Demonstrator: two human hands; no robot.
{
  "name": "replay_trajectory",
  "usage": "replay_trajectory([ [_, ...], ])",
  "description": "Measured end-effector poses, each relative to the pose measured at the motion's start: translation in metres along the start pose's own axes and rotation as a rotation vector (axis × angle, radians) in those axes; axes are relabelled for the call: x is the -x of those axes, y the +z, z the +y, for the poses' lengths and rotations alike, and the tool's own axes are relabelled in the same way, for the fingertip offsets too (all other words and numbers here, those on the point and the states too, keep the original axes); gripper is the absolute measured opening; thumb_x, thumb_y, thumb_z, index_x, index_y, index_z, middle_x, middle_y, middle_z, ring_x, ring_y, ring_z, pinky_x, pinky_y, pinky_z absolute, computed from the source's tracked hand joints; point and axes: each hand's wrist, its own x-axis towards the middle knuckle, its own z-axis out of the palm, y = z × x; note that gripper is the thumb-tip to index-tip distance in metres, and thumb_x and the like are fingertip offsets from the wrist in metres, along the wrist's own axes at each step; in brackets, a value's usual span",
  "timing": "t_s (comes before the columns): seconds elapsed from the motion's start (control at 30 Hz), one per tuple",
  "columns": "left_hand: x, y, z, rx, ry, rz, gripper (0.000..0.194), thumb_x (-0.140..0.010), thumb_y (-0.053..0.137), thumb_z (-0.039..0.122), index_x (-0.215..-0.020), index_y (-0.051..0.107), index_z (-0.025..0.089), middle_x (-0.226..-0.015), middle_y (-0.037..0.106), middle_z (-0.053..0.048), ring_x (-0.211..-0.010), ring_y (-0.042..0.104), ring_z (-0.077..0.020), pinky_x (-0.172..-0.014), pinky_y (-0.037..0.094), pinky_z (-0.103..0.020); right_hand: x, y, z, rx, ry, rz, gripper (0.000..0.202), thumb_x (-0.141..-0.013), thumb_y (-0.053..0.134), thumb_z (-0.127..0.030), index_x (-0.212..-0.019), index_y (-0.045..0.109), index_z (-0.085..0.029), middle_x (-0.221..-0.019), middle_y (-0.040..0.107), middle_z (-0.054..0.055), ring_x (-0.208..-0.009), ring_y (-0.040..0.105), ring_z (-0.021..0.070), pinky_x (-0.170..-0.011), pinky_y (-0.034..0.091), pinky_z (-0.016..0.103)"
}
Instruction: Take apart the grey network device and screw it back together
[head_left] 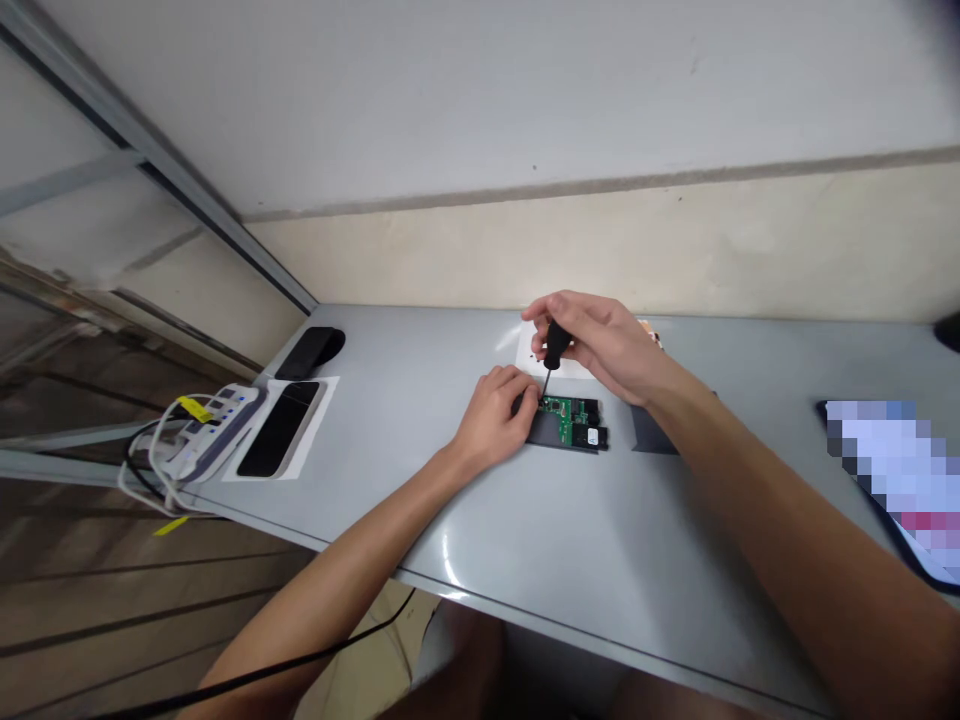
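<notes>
In my right hand (596, 340) is a screwdriver (556, 345) with a black handle, its thin shaft pointing down. The tip meets the left end of a green circuit board (561, 412), close to my left fingertips. That board lies in a dark grey casing (544, 432), with black connector blocks along its right side and a small white label on one of them. My left hand (499, 412) rests over the casing's left end, its fingers curled and pressing it against the table. Whatever is under those fingers is hidden.
Behind my right hand a white sheet (529, 345) carries small dark bits. A dark grey piece (652, 432) lies partly under my right forearm. At left are a black phone-like slab (281, 430) on paper and a power strip (217, 430) with cables. A blurred-out screen (900, 480) is at right.
</notes>
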Motion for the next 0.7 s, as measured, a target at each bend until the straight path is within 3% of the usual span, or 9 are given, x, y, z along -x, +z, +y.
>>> replay_trajectory([
  [0.07,0.000,0.000,-0.001,-0.001,0.006,0.010,0.028,-0.104,0.043,0.020,-0.082,0.061,0.021,-0.088,0.069,-0.005,-0.088,0.061,-0.0226,-0.086,0.049,-0.040,0.001,0.001,0.001,0.065,-0.011,-0.017,0.052,-0.084,0.077,-0.071,-0.089,0.072,-0.019,-0.083,0.067,0.002,-0.078,0.068,0.0148,-0.075,0.055,0.030],
  [0.17,0.001,0.001,-0.001,-0.004,0.001,0.017,0.028,-0.104,0.043,0.019,-0.084,0.063,0.021,-0.091,0.070,-0.005,-0.090,0.061,-0.0227,-0.087,0.049,-0.040,0.000,0.007,0.006,0.091,-0.069,0.070,0.059,-0.077,0.080,-0.074,-0.078,0.054,-0.022,-0.082,0.069,0.001,-0.065,0.067,0.0127,-0.063,0.053,0.028],
  [0.23,0.001,0.001,-0.002,-0.006,0.002,0.014,0.028,-0.105,0.043,0.019,-0.086,0.064,0.021,-0.091,0.070,-0.005,-0.090,0.062,-0.0228,-0.088,0.049,-0.040,-0.001,0.013,0.010,0.075,-0.103,0.156,0.064,-0.074,0.082,-0.075,-0.075,0.042,-0.024,-0.067,0.060,-0.004,-0.052,0.058,0.0100,-0.053,0.045,0.026],
  [0.3,0.001,0.001,-0.002,-0.010,0.003,0.010,0.029,-0.105,0.044,0.020,-0.086,0.065,0.021,-0.091,0.070,-0.005,-0.090,0.062,-0.0229,-0.088,0.050,-0.041,-0.003,0.018,0.013,0.050,-0.120,0.214,0.067,-0.074,0.080,-0.077,-0.074,0.037,-0.026,-0.055,0.043,-0.010,-0.045,0.046,0.0082,-0.049,0.037,0.025],
  [0.4,0.001,0.001,-0.001,-0.011,-0.008,0.010,0.029,-0.105,0.044,0.019,-0.085,0.065,0.021,-0.092,0.070,-0.006,-0.091,0.062,-0.0233,-0.089,0.050,-0.041,-0.004,0.020,0.013,0.000,-0.105,0.214,0.064,-0.079,0.068,-0.085,-0.076,0.045,-0.026,-0.057,0.033,-0.010,-0.048,0.036,0.0087,-0.049,0.035,0.026],
  [0.5,0.001,0.001,-0.001,-0.009,-0.009,0.013,0.028,-0.104,0.044,0.019,-0.086,0.065,0.022,-0.093,0.070,-0.006,-0.093,0.063,-0.0239,-0.090,0.050,-0.041,-0.004,0.015,0.012,-0.072,-0.041,0.125,0.066,-0.087,0.054,-0.089,-0.089,0.062,-0.024,-0.066,0.044,-0.005,-0.056,0.044,0.0108,-0.057,0.043,0.028],
  [0.57,0.001,0.001,0.000,-0.014,-0.006,0.011,0.027,-0.104,0.044,0.019,-0.086,0.064,0.022,-0.093,0.070,-0.006,-0.093,0.063,-0.0239,-0.090,0.050,-0.041,-0.004,0.013,0.013,-0.091,-0.043,0.104,0.060,-0.090,0.060,-0.082,-0.093,0.067,-0.023,-0.074,0.052,-0.003,-0.065,0.054,0.0117,-0.065,0.047,0.028],
  [0.7,0.000,0.000,0.000,-0.033,-0.004,0.019,0.028,-0.104,0.044,0.019,-0.084,0.063,0.022,-0.091,0.070,-0.006,-0.091,0.062,-0.0237,-0.091,0.051,-0.041,-0.003,0.014,0.015,-0.117,-0.093,0.193,0.054,-0.080,0.083,-0.068,-0.079,0.054,-0.023,-0.083,0.059,-0.002,-0.081,0.067,0.0134,-0.077,0.052,0.028],
])
